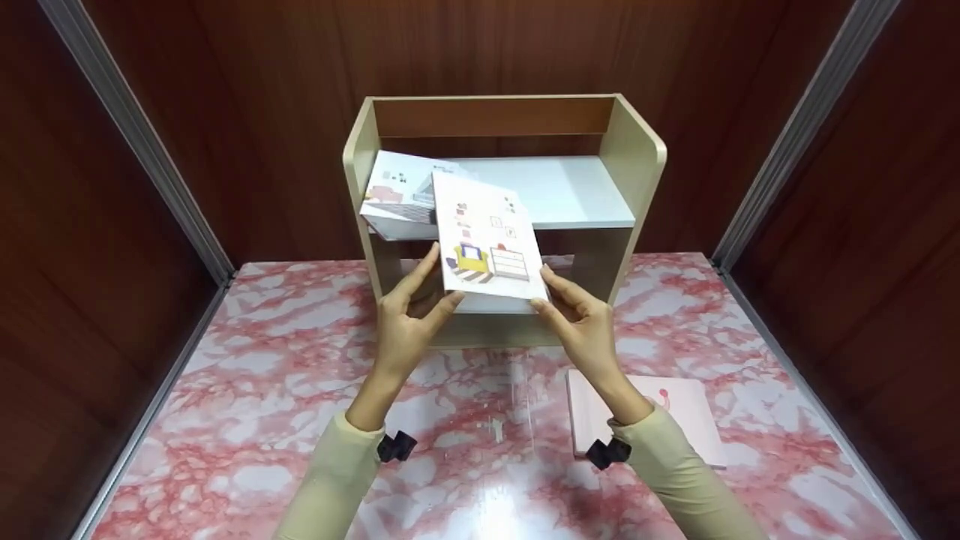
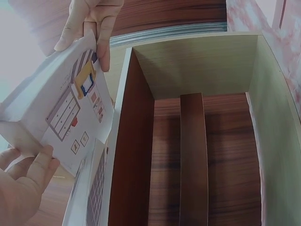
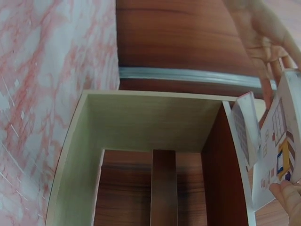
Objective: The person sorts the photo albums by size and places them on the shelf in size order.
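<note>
A white picture book [image 1: 487, 232] with a yellow armchair and a chest of drawers drawn on it is held tilted before a small bookshelf [image 1: 637, 165]. My left hand [image 1: 409, 322] pinches its left lower edge between thumb and fingers. Its right lower corner is gripped by my right hand [image 1: 585, 322]. Behind the held book, another white book [image 1: 397, 184] with a pink and grey drawing lies at the left of the upper shelf, at a slant, jutting past the front edge. Whether the two books touch, I cannot tell.
On the marbled red and white tabletop [image 1: 285, 420], a pink book [image 1: 690, 420] lies at the right, partly under my right forearm. Wooden panels [image 1: 495, 45] enclose the back and sides. A lower compartment [image 3: 146, 122] of the shelf shows its inner walls and a rear crossbar.
</note>
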Available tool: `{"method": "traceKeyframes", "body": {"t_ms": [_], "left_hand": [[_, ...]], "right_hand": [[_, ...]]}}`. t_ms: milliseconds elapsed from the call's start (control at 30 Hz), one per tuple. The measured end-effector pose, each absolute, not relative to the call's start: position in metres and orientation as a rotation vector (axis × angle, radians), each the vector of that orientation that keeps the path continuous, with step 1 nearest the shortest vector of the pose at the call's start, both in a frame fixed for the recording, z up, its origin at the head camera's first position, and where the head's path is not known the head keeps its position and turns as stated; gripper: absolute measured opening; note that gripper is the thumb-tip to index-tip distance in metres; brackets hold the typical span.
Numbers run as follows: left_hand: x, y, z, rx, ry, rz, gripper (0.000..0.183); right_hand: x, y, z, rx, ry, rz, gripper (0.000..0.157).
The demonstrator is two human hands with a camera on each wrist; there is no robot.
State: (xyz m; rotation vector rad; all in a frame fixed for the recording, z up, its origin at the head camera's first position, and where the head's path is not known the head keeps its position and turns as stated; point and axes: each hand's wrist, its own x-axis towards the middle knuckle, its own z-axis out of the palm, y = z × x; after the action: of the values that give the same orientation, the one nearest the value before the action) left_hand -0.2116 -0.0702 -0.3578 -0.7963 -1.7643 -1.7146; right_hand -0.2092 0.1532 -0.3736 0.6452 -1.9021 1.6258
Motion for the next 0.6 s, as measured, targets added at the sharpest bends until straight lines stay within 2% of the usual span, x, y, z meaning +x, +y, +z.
{"method": "traceKeyframes", "body": {"t_ms": [600], "left_hand": [[-0.2059, -0.0708, -0.3486, -0.812, -1.841, -1.65, 0.06]], "right_hand": [[-0.2124, 0.1507, -0.3731, 0.616, -1.909, 1.602, 0.039]]}}
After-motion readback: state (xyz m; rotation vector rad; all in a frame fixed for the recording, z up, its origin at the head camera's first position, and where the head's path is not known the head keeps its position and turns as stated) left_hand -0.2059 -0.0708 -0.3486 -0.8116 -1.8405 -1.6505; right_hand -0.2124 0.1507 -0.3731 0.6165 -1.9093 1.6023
